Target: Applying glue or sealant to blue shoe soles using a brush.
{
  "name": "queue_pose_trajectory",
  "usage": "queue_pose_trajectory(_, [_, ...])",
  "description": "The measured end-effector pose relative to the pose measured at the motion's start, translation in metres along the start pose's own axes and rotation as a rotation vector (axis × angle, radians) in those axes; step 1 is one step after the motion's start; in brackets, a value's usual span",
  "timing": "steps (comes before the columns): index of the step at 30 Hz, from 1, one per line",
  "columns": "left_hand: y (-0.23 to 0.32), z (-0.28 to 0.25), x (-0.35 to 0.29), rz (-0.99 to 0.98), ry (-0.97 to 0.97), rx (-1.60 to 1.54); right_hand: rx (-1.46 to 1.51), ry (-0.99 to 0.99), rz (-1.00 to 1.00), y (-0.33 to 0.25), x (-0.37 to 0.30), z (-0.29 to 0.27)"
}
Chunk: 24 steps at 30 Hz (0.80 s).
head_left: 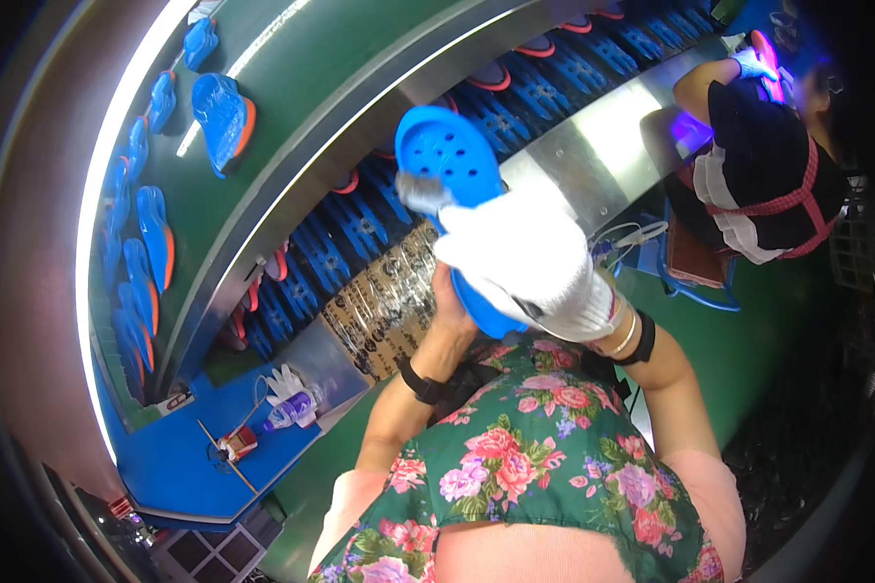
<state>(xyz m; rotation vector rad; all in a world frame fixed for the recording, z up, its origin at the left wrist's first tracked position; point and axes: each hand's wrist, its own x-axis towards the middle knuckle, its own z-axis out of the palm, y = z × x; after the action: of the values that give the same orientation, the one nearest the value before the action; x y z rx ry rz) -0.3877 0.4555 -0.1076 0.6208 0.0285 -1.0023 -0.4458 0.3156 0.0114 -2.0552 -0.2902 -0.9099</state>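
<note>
A blue shoe sole [449, 144] with several round dark holes in its broad end is held upright in front of me. My left hand [451, 303], bare, grips its lower part, and most of the fingers are hidden behind it. My right hand [525, 257] wears a white knitted glove and lies across the middle of the sole. From its fingers a brush [423, 193] with grey bristles sticks out, the bristles over the sole's left edge, slightly blurred. The glove hides the brush handle.
Blue soles with orange edges [226, 121] lie on a green conveyor belt [292, 83] at left. Racks of blue parts [331, 248] stand beyond the metal rail. A blue table [180, 466] holds a purple-labelled bottle [290, 412]. A co-worker [763, 170] sits at right.
</note>
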Motion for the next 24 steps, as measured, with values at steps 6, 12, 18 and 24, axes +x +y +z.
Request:
queue_pose_trajectory(6, [-0.004,-0.017,0.001,0.092,0.002,-0.097,-0.082,0.042,-0.029,0.009,0.003,-0.016])
queue_pose_trajectory(12, [-0.006,-0.003,0.009,0.061,-0.302,-0.467,0.073,0.032,-0.005,0.002,-0.011,-0.001])
queue_pose_trajectory(18, [0.017,0.010,0.019,0.203,-0.085,-0.145,-0.029,0.097,0.049,0.011,-0.015,-0.001])
queue_pose_trajectory(24, [0.026,0.012,0.034,0.099,-0.342,-0.439,0.294,0.106,0.194,0.024,-0.032,0.012])
